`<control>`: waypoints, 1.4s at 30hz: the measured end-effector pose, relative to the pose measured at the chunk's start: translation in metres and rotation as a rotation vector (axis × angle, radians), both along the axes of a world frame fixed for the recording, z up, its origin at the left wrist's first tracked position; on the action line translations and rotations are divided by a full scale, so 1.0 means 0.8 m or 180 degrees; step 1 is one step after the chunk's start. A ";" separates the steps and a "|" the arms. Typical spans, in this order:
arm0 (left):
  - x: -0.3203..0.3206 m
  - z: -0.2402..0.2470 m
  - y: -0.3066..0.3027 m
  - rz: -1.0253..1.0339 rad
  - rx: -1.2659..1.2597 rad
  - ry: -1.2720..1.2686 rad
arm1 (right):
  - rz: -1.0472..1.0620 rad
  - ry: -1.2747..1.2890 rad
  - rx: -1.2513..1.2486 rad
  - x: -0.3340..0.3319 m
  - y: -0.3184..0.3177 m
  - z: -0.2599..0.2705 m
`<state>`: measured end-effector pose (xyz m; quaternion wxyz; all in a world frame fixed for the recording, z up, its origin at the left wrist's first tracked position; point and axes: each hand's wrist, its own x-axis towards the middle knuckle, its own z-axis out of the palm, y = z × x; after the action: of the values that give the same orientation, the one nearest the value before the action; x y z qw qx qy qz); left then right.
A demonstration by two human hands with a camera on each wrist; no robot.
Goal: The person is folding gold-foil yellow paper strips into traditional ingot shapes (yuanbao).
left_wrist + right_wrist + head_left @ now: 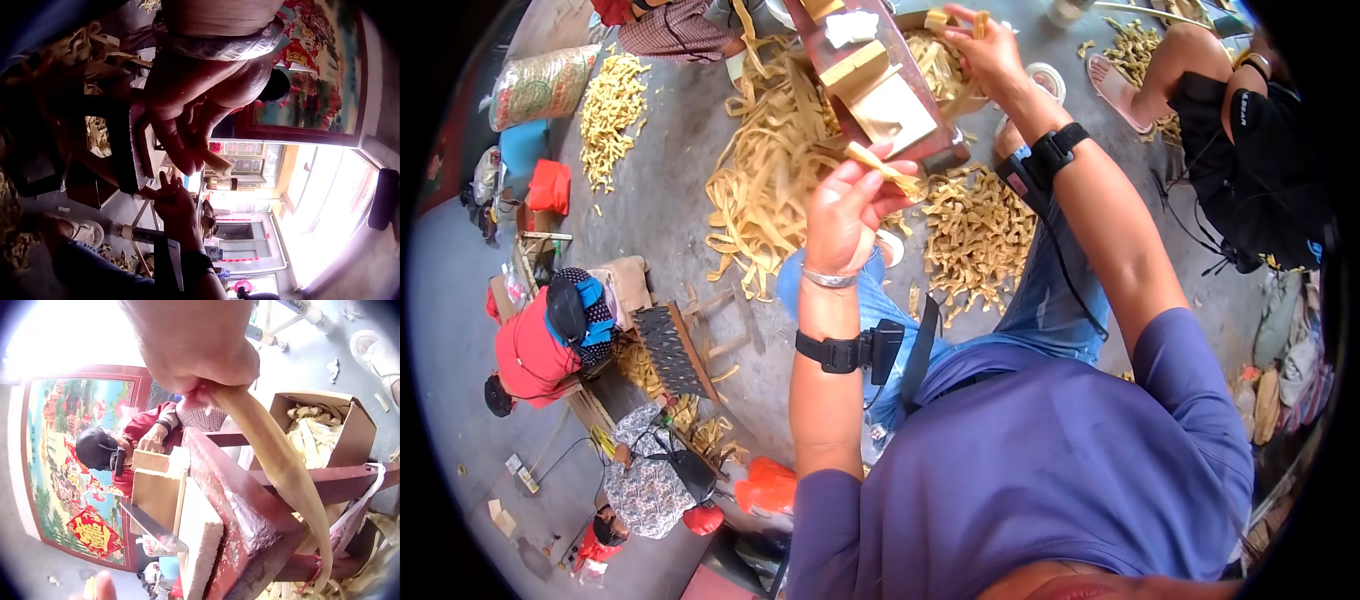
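My left hand (845,215) pinches a short yellowish folded piece (885,172) beside the near end of a dark red bench (945,135); in the left wrist view, the piece (219,164) sticks out past the fingers of that hand (187,106). Across the bench end, my right hand (990,60) grips a long tan strip. This strip (281,462) hangs from the right hand (194,347) past the bench corner in the right wrist view. A metal blade (153,528) stands against wooden blocks (156,494) on the bench, next to a pale board (203,534).
Loose strips (765,185) lie heaped left of the bench. A pile of short pieces (980,235) covers floor between my legs. A cardboard box (356,434) holds more strips. Other people sit around, one in black shorts (1210,150) at the right.
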<state>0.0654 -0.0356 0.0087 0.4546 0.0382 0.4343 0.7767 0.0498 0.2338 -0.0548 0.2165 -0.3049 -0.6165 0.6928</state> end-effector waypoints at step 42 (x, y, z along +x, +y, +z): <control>0.137 0.194 -0.029 -0.0411 -0.1513 0.2472 | 0.1107 0.2209 0.1879 0.269 -0.160 0.231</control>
<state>0.1752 -0.0590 0.1642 0.3017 0.2481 0.7354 0.5538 0.2647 0.1061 0.1302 0.3675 0.1260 -0.7200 0.5750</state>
